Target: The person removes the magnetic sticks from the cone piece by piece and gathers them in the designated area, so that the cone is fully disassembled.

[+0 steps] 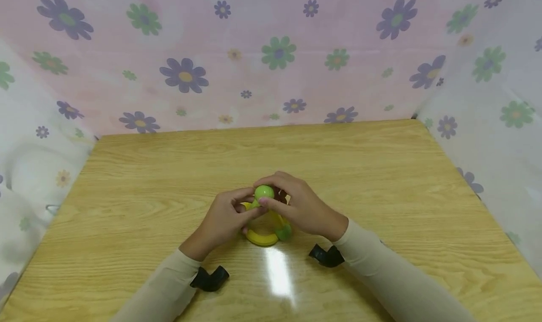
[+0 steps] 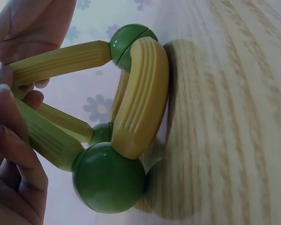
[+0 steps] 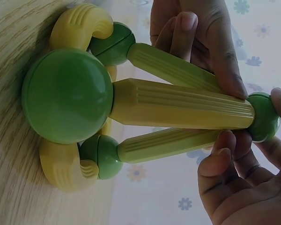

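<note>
A toy pyramid of green balls and ribbed rods stands on the table between both hands. Three straight rods, one yellow rod (image 3: 178, 105) and two lighter green, lean together under a green top ball (image 1: 264, 192). At the base, curved yellow rods (image 2: 143, 98) link larger green balls (image 2: 108, 178) resting on the wood. My right hand (image 1: 302, 204) pinches the top ball between thumb and fingers. My left hand (image 1: 222, 216) grips the upper ends of the rods just below that ball; its fingertips are partly hidden behind the rods in the right wrist view.
The wooden table (image 1: 169, 162) spreads out on all sides of the toy. Flowered cloth (image 1: 271, 86) hangs along its back and both sides. A black curved piece (image 1: 210, 278) sits by the left sleeve, and another black piece (image 1: 326, 255) by the right sleeve.
</note>
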The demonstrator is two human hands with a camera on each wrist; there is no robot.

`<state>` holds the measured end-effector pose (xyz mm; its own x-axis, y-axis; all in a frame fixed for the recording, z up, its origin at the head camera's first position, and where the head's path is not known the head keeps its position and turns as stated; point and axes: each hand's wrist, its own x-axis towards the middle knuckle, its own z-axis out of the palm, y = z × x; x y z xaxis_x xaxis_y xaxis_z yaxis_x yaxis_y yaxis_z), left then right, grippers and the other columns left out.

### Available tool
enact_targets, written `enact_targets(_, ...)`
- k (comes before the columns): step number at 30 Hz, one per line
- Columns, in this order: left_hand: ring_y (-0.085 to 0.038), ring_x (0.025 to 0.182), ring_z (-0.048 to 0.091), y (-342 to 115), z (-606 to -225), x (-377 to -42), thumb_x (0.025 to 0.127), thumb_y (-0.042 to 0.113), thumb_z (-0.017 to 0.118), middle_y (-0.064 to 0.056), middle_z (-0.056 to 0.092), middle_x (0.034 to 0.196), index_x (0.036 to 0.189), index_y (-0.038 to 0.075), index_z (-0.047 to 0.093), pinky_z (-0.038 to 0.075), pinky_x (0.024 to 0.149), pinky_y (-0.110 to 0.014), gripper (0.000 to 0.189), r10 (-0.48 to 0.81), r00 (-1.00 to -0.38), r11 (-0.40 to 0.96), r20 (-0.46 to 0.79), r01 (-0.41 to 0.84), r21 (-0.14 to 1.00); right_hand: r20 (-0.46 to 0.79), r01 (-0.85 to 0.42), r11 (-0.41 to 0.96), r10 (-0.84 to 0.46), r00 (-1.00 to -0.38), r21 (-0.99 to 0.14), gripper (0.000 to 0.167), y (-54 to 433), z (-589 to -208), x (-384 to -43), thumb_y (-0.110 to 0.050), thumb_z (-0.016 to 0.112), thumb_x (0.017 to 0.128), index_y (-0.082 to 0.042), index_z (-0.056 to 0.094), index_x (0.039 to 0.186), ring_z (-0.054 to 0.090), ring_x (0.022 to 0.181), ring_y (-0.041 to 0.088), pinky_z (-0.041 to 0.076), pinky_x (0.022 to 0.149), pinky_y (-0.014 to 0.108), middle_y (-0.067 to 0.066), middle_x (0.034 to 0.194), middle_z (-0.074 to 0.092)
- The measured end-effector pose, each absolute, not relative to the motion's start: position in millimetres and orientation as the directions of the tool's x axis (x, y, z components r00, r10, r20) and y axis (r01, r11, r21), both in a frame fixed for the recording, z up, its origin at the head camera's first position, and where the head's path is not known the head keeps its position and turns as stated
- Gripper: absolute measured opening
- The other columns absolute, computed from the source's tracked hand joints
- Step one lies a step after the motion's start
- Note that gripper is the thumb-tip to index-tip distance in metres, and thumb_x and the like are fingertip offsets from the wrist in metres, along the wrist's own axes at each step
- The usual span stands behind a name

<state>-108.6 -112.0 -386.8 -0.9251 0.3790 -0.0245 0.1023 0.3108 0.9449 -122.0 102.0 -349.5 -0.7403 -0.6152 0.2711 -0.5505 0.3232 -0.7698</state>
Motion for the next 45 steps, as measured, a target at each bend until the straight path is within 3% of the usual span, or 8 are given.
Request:
enact_targets(6, -0.015, 0.049, 0.057, -109.0, -387.8, -106.3, 0.090, 0.038, 0.075, -0.003, 0.071, 0.114, 0.140, 0.014, 0.059, 0.053, 0.049, -0.032, 0.058, 0.360, -0.933, 0.300, -0.004, 0.112, 0.947, 0.260, -0.534, 0.320, -0.612, -0.747, -0.783, 0.024, 102.9, -350.4, -120.2, -0.023, 0.059, 0.102, -0.019, 0.063, 0.125, 0.055, 0.088, 0.010, 0.051, 0.074, 0.026, -0.004, 0.111, 0.062)
enact_targets(16, -0.031, 0.046, 0.056, -108.3, -387.6, -106.8, 0.092, 0.032, 0.073, 0.000, 0.074, 0.105, 0.122, 0.023, 0.071, 0.049, 0.043, -0.028, 0.032, 0.375, -0.923, 0.274, 0.086, 0.200, 0.941, 0.255, -0.535, 0.298, -0.634, -0.730, -0.791, 0.021, 101.0, -351.2, -122.7, -0.020, 0.055, 0.104, -0.018, 0.060, 0.125, 0.055, 0.090, 0.011, 0.052, 0.077, 0.031, -0.003, 0.114, 0.060)
enact_targets(23, -0.024, 0.045, 0.056, -108.7, -389.2, -105.8, 0.092, 0.028, 0.073, -0.001, 0.074, 0.108, 0.127, 0.019, 0.069, 0.050, 0.043, -0.028, 0.036, 0.369, -0.925, 0.278, 0.095, 0.207, 0.938, 0.240, -0.519, 0.285, -0.643, -0.727, -0.806, 0.021, 100.0, -352.6, -122.8, -0.020, 0.053, 0.105, -0.017, 0.057, 0.125, 0.054, 0.088, 0.012, 0.052, 0.077, 0.031, -0.001, 0.111, 0.058)
enact_targets(29, -0.025, 0.045, 0.055, -109.3, -388.9, -104.9, 0.092, 0.026, 0.074, -0.004, 0.074, 0.109, 0.129, 0.016, 0.069, 0.050, 0.044, -0.027, 0.039, 0.371, -0.923, 0.261, 0.105, 0.212, 0.942, 0.241, -0.518, 0.284, -0.642, -0.728, -0.807, 0.022, 99.3, -355.5, -123.2, -0.022, 0.051, 0.106, -0.017, 0.057, 0.126, 0.055, 0.089, 0.012, 0.052, 0.078, 0.033, -0.001, 0.113, 0.058)
enact_targets(38, -0.031, 0.047, 0.057, -108.5, -388.2, -104.9, 0.092, 0.027, 0.073, -0.001, 0.073, 0.109, 0.128, 0.019, 0.069, 0.052, 0.045, -0.031, 0.037, 0.367, -0.922, 0.265, 0.124, 0.231, 0.936, 0.256, -0.531, 0.280, -0.641, -0.723, -0.800, 0.024, 99.3, -355.2, -123.6, -0.025, 0.049, 0.106, -0.017, 0.056, 0.128, 0.055, 0.089, 0.012, 0.052, 0.079, 0.032, 0.000, 0.114, 0.059)
enact_targets(45, -0.026, 0.047, 0.057, -108.0, -388.0, -104.4, 0.091, 0.026, 0.075, -0.008, 0.071, 0.107, 0.128, 0.019, 0.070, 0.053, 0.046, -0.031, 0.038, 0.352, -0.930, 0.276, 0.107, 0.212, 0.938, 0.213, -0.479, 0.302, -0.618, -0.757, -0.824, 0.026, 99.9, -354.8, -123.2, -0.028, 0.044, 0.108, -0.017, 0.054, 0.129, 0.056, 0.085, 0.014, 0.050, 0.073, 0.031, 0.000, 0.110, 0.060)
